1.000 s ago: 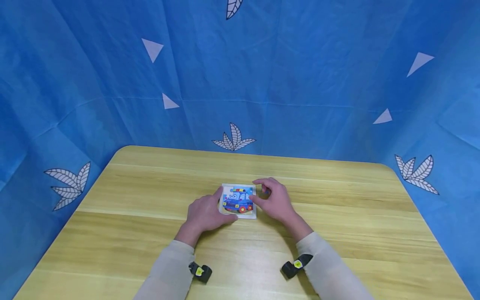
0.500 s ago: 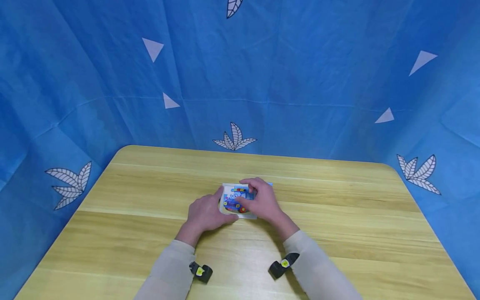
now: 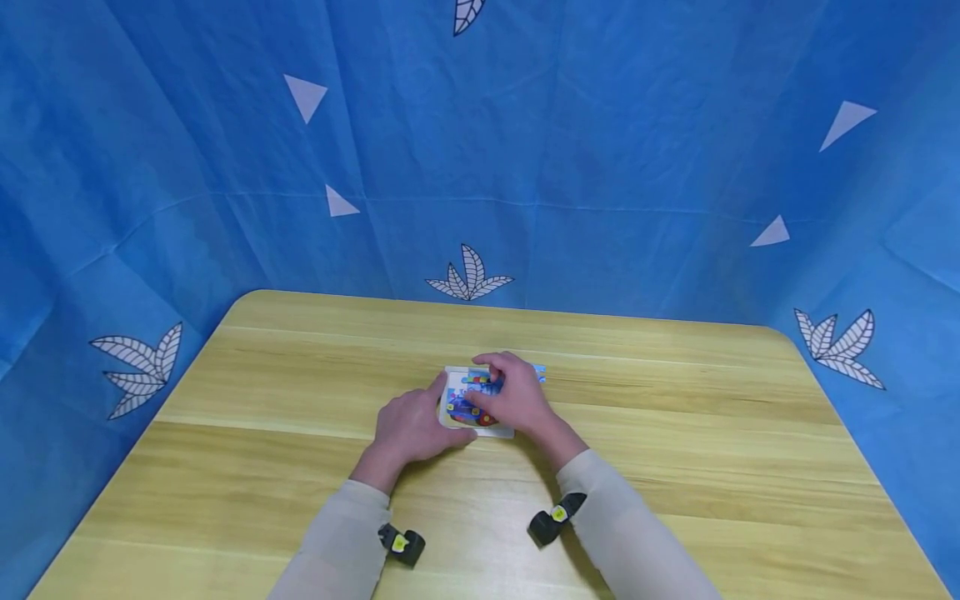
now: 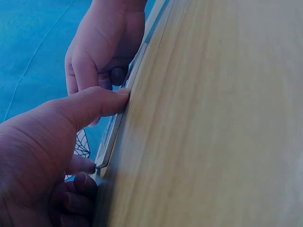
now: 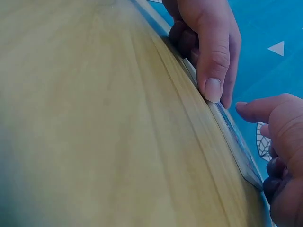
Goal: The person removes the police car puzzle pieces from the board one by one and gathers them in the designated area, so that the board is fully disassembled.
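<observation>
A small flat jigsaw puzzle (image 3: 461, 408) in a white frame lies mid-table in the head view, printed with a blue cartoon car with a coloured light bar. My left hand (image 3: 411, 425) holds the frame at its left side, thumb on the near edge. In the left wrist view, that thumb (image 4: 106, 100) presses on the puzzle's edge. Over the puzzle's right part reaches my right hand (image 3: 517, 396), thumb and forefinger apart above the picture. Whether its fingertips touch a piece is hard to see. A blue puzzle piece (image 3: 541, 372) lies beyond the right hand, partly hidden by it.
The puzzle rests on a light wooden table (image 3: 675, 417) with rounded far corners. A blue curtain (image 3: 600, 150) with white leaf and triangle prints hangs behind and at both sides. Each sleeve bears a black wrist camera (image 3: 545, 528).
My right hand has moved left from the puzzle's right edge to over its picture, bringing the blue piece at the right into sight. The left hand has stayed in place.
</observation>
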{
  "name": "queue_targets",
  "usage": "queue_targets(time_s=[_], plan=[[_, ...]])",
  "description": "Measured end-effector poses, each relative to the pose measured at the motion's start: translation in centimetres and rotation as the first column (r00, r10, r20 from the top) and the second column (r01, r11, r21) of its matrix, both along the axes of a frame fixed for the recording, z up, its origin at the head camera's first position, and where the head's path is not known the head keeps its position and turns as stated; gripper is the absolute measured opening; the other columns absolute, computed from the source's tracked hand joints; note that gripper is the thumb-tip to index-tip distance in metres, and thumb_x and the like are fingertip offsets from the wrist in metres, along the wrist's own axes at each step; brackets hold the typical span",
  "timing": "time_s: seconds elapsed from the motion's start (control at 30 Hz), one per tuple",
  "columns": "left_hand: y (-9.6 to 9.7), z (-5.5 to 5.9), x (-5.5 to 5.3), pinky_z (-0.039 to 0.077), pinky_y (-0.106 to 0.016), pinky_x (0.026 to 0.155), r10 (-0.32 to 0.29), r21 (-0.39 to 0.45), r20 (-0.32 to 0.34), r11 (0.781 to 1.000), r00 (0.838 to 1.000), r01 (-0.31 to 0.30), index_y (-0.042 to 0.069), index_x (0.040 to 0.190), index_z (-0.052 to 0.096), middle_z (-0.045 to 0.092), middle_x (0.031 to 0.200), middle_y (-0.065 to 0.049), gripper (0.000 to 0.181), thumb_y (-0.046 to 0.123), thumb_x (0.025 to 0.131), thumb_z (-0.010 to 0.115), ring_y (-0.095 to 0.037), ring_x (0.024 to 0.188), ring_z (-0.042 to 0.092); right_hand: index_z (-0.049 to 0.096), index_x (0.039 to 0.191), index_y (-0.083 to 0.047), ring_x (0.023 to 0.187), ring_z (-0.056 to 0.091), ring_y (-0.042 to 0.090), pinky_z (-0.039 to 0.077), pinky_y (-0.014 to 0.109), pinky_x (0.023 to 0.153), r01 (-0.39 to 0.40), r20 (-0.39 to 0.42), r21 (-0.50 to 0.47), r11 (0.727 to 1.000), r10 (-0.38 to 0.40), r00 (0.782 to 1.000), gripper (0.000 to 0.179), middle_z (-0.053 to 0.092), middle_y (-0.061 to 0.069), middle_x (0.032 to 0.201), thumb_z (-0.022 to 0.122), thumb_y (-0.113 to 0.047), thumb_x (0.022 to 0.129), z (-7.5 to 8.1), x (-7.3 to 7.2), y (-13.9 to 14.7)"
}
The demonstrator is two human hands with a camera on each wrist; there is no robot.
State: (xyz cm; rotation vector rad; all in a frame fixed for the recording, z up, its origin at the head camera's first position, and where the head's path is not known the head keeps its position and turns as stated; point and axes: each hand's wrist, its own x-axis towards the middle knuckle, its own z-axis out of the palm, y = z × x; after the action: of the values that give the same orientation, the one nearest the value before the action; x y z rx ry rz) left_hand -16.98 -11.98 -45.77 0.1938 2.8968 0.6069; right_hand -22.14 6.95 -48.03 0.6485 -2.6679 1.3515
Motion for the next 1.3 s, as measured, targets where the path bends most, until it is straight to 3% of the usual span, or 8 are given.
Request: queue_targets(time_s=[0.5, 1.0, 1.3], plan=[[0.1, 0.0, -0.1, 0.047, -0.041, 0.073, -0.001, -0.004, -0.001, 1.000, 1.000, 0.001, 0.011, 0.156, 0.035, 0.067, 0.113, -0.010, 0.108, 0.068, 0.074, 0.074, -0.025, 0.090, 0.061, 0.072, 0.119, -0.011, 0.081, 0.053, 0.017, 0.046, 0.033, 0.074, -0.042, 0.111, 0.156, 0.987, 0.025, 0.993, 0.052, 0.055, -0.001, 0.086, 0.091, -0.028, 0.074, 0.4, -0.9, 0.1], [0.0, 0.1, -0.2, 0.046, -0.038, 0.067, 0.005, -0.010, -0.009, 1.000, 1.000, -0.005, 0.011, 0.156, 0.035, 0.067, 0.107, -0.008, 0.108, 0.069, 0.073, 0.074, -0.022, 0.084, 0.059, 0.072, 0.118, -0.011, 0.083, 0.051, 0.018, 0.044, 0.034, 0.074, -0.070, 0.119, 0.163, 0.984, 0.051, 0.992, 0.050, 0.056, -0.001, 0.088, 0.091, -0.029, 0.075, 1.0, -1.0, 0.0], [-0.1, -0.1, 0.0, 0.045, -0.037, 0.066, 0.002, 0.007, -0.011, 1.000, 1.000, -0.002, 0.011, 0.156, 0.036, 0.067, 0.103, -0.006, 0.108, 0.068, 0.073, 0.075, -0.021, 0.080, 0.058, 0.071, 0.111, -0.013, 0.082, 0.052, 0.019, 0.044, 0.035, 0.076, -0.064, 0.165, 0.170, 0.983, 0.036, 0.986, 0.044, 0.056, 0.000, 0.088, 0.091, -0.028, 0.075, 0.9, -1.0, -0.2]])
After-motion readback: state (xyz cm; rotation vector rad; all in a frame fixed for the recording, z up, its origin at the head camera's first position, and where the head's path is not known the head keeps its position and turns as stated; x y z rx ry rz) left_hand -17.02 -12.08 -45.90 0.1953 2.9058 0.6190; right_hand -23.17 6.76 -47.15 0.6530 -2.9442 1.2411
